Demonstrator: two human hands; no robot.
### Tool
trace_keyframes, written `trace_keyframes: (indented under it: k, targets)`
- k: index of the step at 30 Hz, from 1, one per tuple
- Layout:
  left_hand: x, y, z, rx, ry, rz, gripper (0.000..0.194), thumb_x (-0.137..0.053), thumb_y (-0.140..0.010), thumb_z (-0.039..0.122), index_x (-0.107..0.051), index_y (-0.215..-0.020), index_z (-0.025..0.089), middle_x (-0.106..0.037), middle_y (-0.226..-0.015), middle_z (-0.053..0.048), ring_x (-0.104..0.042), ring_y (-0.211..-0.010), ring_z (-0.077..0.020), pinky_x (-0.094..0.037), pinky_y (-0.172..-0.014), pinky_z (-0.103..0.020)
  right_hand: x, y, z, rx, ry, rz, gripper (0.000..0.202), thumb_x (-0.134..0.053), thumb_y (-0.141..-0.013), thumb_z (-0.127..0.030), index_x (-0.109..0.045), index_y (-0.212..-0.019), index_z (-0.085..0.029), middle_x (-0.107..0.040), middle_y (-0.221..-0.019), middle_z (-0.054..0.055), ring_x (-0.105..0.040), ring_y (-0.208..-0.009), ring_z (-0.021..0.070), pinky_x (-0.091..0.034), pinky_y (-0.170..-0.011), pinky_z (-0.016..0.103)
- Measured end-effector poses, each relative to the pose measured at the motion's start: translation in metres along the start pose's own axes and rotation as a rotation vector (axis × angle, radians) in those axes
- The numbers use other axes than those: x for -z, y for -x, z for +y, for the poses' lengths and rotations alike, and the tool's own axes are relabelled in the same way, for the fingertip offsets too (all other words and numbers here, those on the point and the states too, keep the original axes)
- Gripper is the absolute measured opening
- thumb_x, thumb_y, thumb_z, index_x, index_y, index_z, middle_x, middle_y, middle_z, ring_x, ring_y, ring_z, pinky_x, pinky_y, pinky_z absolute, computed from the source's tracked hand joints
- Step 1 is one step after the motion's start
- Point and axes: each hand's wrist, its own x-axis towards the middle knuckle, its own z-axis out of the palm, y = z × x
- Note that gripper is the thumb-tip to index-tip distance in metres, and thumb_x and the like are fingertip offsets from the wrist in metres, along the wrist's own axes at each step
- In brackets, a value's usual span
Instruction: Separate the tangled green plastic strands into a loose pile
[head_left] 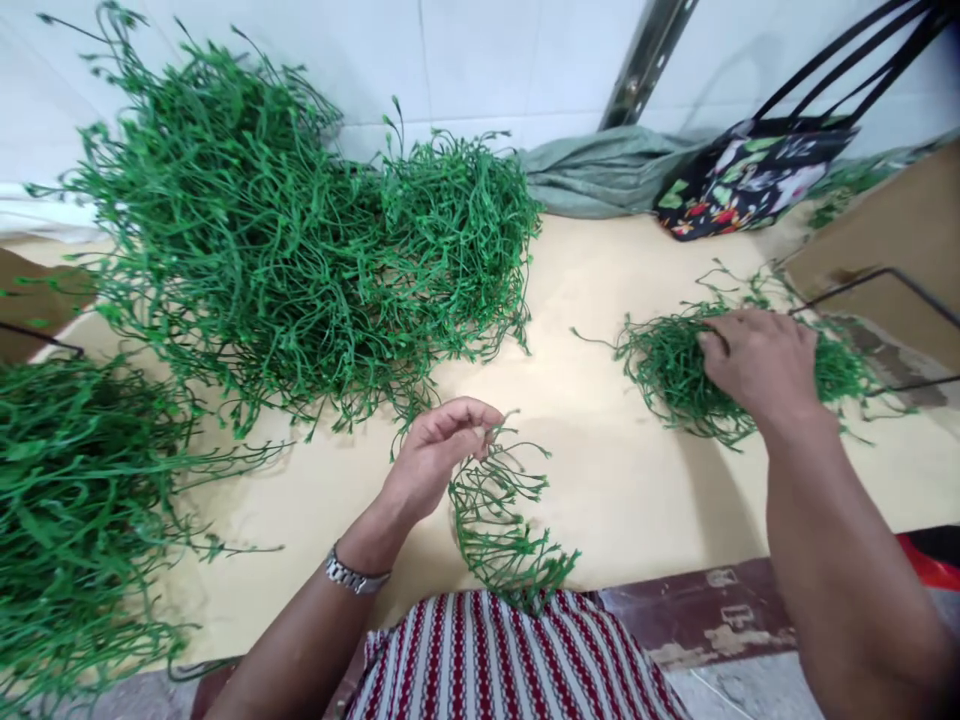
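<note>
Near the bottom center of the frame, just above a red-and-white patterned garment (510, 660), the left hand (442, 455) has a small green sprig (510, 530) pinched between thumb and fingers — its many thin stems fan out and hang down toward the garment. That wrist's got a silver metal watch band (356, 572) on it. Over on the right side, the right hand (761, 362) is palm down on a smallish green pile (675, 370), fingers curled over the top; can't really tell if it's gripping any stems under there.

Upper left is pretty much taken over by a big tangled heap (255, 230) of the same skinny green stems with little bud-like tips, and another heap (67, 480) sits at the left edge, lower down. All of it is on a pale yellowish bench (600, 480).

Along the back, against the white tiled wall (480, 60), there's a bunched-up grayish-green cloth (607, 170) and, just right of it, a black floral bag (750, 180) with its handles up. Far right there's a brown cardboard piece (892, 240) with a dark bent wire (892, 275) in front — kinda close to the right hand's pile.
</note>
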Motion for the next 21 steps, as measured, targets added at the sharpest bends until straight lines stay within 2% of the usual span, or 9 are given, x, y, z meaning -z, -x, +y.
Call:
trace_keyframes:
  k: [3, 5, 6, 7, 9, 10, 13, 16, 21]
  targets:
    - [-0.001, 0.002, 0.0, 0.014, -0.007, 0.027, 0.023, -0.059, -0.063, 0.011, -0.065, -0.085, 0.015, -0.055, -0.071, -0.001, -0.049, -0.065, -0.01, -0.038, -0.06, -0.021, 0.016, -0.002, -0.016, -0.048, 0.0, 0.003, 0.024, -0.044, -0.084, -0.023, -0.062, -0.098, -0.016, -0.064, -0.097, 0.012, -0.057, -0.094, 0.0315, -0.041, -0.078, 0.049]
    - [-0.002, 0.003, 0.001, -0.01, -0.046, 0.048, 0.022, -0.059, -0.063, 0.008, -0.064, -0.084, 0.016, -0.054, -0.074, 0.0, -0.048, -0.068, -0.0098, -0.038, -0.062, -0.021, 0.037, -0.004, -0.043, -0.032, -0.119, 0.054, 0.022, -0.045, -0.084, -0.02, -0.063, -0.095, -0.015, -0.065, -0.094, 0.013, -0.058, -0.092, 0.0277, -0.043, -0.08, 0.044]
    - [-0.004, 0.003, 0.001, -0.028, -0.071, 0.058, 0.021, -0.059, -0.064, 0.008, -0.063, -0.083, 0.016, -0.054, -0.074, 0.0, -0.048, -0.069, -0.0094, -0.037, -0.063, -0.02, 0.047, -0.003, -0.061, 0.007, -0.233, 0.022, 0.021, -0.045, -0.084, -0.019, -0.063, -0.094, -0.015, -0.065, -0.095, 0.012, -0.058, -0.092, 0.0252, -0.045, -0.08, 0.041]
    - [-0.006, 0.004, 0.001, -0.045, -0.095, 0.067, 0.02, -0.059, -0.064, 0.007, -0.062, -0.082, 0.017, -0.053, -0.074, 0.0, -0.047, -0.069, -0.0092, -0.037, -0.063, -0.02, 0.055, -0.002, -0.08, 0.049, -0.375, 0.022, 0.016, -0.048, -0.084, -0.02, -0.064, -0.087, -0.016, -0.065, -0.086, 0.01, -0.059, -0.084, 0.022, -0.047, -0.074, 0.036]
    - [-0.01, 0.004, 0.002, -0.072, -0.127, 0.079, 0.018, -0.058, -0.065, 0.007, -0.061, -0.081, 0.017, -0.051, -0.074, 0.001, -0.047, -0.069, -0.0089, -0.036, -0.062, -0.02, 0.065, 0.003, -0.12, 0.244, -0.746, -0.184, 0.011, -0.053, -0.083, -0.023, -0.063, -0.084, -0.017, -0.065, -0.081, 0.006, -0.059, -0.076, 0.017, -0.048, -0.069, 0.031]
    - [-0.012, 0.004, 0.002, -0.083, -0.137, 0.084, 0.018, -0.058, -0.066, 0.007, -0.06, -0.082, 0.017, -0.05, -0.073, 0.001, -0.047, -0.069, -0.0091, -0.036, -0.062, -0.02, 0.066, 0.007, -0.138, 0.304, -0.843, -0.276, 0.011, -0.053, -0.084, -0.022, -0.062, -0.089, -0.017, -0.064, -0.083, 0.006, -0.058, -0.078, 0.0163, -0.048, -0.07, 0.03]
    - [-0.017, 0.006, 0.001, -0.115, -0.163, 0.096, 0.019, -0.058, -0.068, 0.008, -0.059, -0.085, 0.017, -0.049, -0.073, 0.001, -0.046, -0.069, -0.0096, -0.036, -0.063, -0.02, 0.059, 0.016, -0.175, 0.363, -1.025, -0.399, 0.016, -0.055, -0.084, -0.024, -0.06, -0.096, -0.015, -0.062, -0.088, 0.008, -0.056, -0.083, 0.0169, -0.047, -0.073, 0.031]
    - [-0.02, 0.008, 0.0, -0.136, -0.202, 0.109, 0.018, -0.057, -0.07, 0.009, -0.058, -0.086, 0.017, -0.048, -0.074, 0.001, -0.046, -0.07, -0.0103, -0.036, -0.063, -0.021, 0.049, 0.021, -0.187, 0.305, -1.108, -0.361, 0.012, -0.058, -0.081, -0.024, -0.06, -0.089, -0.015, -0.06, -0.084, 0.008, -0.054, -0.082, 0.0177, -0.046, -0.073, 0.032]
    - [-0.021, 0.008, -0.001, -0.161, -0.24, 0.111, 0.012, -0.057, -0.07, 0.01, -0.058, -0.08, 0.017, -0.049, -0.075, 0.0, -0.047, -0.069, -0.0111, -0.037, -0.063, -0.022, 0.045, 0.026, -0.189, 0.231, -1.18, -0.251, 0.004, -0.057, -0.08, -0.016, -0.059, -0.083, -0.017, -0.059, -0.08, 0.006, -0.053, -0.079, 0.0161, -0.045, -0.071, 0.032]
